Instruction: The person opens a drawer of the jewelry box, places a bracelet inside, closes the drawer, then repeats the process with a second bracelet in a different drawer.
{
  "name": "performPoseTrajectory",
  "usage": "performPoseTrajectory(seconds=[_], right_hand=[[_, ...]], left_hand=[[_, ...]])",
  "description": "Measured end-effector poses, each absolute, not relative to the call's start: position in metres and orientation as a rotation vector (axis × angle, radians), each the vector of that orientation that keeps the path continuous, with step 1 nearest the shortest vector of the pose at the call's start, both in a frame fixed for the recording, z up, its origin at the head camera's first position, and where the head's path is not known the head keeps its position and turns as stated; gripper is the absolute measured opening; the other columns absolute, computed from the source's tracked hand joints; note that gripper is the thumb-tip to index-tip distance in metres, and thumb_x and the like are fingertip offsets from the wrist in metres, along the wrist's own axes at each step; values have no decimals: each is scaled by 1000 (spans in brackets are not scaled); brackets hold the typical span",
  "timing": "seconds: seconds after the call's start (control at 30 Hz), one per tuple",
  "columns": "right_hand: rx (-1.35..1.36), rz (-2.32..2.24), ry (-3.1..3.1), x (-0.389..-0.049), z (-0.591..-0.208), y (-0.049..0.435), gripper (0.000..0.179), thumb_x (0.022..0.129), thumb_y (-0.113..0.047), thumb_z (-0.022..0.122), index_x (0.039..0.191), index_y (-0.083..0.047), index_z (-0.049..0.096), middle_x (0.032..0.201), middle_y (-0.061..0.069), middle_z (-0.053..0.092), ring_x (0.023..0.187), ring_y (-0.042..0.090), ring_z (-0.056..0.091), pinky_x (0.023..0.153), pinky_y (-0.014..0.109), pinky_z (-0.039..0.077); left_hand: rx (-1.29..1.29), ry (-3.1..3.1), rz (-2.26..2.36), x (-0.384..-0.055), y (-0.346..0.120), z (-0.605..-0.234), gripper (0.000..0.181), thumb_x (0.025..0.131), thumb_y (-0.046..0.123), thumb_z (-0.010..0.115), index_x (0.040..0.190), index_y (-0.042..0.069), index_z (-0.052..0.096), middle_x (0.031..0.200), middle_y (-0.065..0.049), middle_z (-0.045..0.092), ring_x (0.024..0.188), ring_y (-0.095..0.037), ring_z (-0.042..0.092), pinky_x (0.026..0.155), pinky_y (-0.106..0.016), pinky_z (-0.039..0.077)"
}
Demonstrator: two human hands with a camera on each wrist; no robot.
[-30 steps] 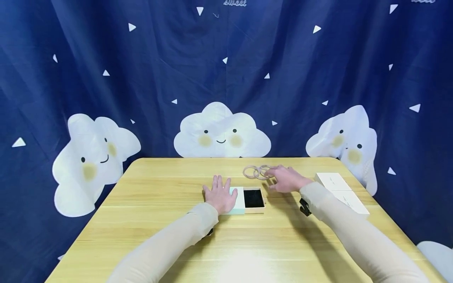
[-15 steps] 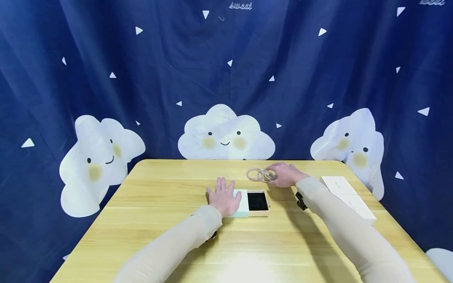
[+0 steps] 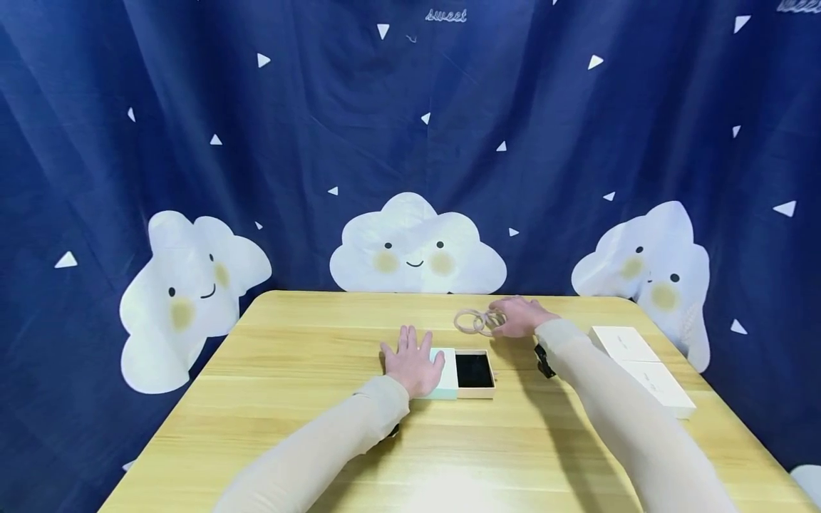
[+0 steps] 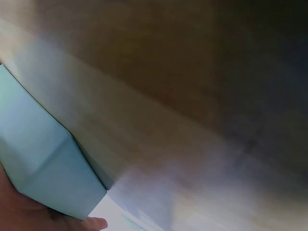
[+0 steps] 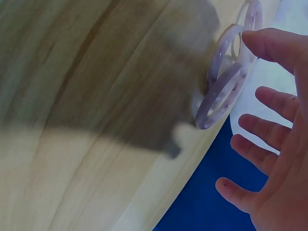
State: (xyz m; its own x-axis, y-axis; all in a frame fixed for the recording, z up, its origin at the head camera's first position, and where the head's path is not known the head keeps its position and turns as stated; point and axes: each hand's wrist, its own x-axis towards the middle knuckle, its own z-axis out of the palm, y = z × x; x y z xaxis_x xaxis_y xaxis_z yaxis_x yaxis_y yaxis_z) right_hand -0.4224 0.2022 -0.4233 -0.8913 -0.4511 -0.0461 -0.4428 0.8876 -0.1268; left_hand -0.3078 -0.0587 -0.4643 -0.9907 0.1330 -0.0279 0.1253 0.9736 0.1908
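Note:
My left hand (image 3: 414,368) rests on the white and mint sleeve of a drawer-style jewellery box (image 3: 447,381), its fingers straight and pointing away from me. The mint side of that sleeve (image 4: 53,163) shows beside the hand in the left wrist view. A pinkish drawer (image 3: 475,393) with a black lining sticks out to the right of the sleeve. Behind it, my right hand (image 3: 517,316) is at a group of pale lilac bangles (image 3: 467,329). In the right wrist view its fingers are spread and uncurled, and the thumb tip overlaps a bangle (image 5: 219,53).
Two white boxes (image 3: 623,344) sit one behind the other near the right edge of the wooden table (image 3: 276,406). A dark blue curtain (image 3: 359,107) with smiling clouds hangs behind the table's far edge.
My right hand has moved back and closer over the bangles, its thumb now up by them. The left hand has stayed on the box. The whole head view has shifted slightly.

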Motion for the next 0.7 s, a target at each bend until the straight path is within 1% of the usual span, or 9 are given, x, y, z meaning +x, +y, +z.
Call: performPoseTrajectory(seconds=[0.13,0.3,0.37,0.53,0.6,0.7], right_hand=[[-668,-155,2974,-425,-423,201,70,81,-40,77,141,-9,57,137,13,62,129,40,52,99,72,37],[-595,-150,2965,-428,-421,196,68,80,-38,77,139,-9,57,125,12,66,123,40,54,97,70,39],[-556,-153,2957,-431,-423,196,69,80,-38,76,140,-9,56,123,11,66,123,38,54,97,68,40],[-505,-175,2935,-443,-434,198,74,81,-41,76,143,-9,53,125,10,65,123,35,55,97,67,41],[-500,-187,2933,-448,-439,199,73,81,-42,76,142,-10,54,126,10,65,123,33,56,97,67,41],[-495,-204,2927,-453,-443,201,72,82,-44,75,141,-9,55,130,12,64,124,34,56,97,69,41]], left_hand=[[200,3079,289,-309,-58,-467,68,104,59,18,162,25,25,169,-16,14,157,-33,6,114,-75,13],[205,3088,299,-313,-59,-470,68,103,59,16,162,25,25,169,-16,14,157,-33,5,114,-75,12],[206,3092,305,-313,-59,-470,68,103,59,17,161,25,26,169,-16,14,157,-33,6,114,-76,12],[202,3090,301,-311,-59,-469,67,104,58,19,161,25,27,169,-16,14,157,-33,6,114,-75,13],[203,3092,305,-309,-59,-468,66,104,57,20,161,24,28,168,-16,15,157,-34,7,114,-75,14],[205,3092,298,-308,-59,-467,67,104,58,20,160,24,29,168,-16,15,157,-33,7,114,-75,14]])
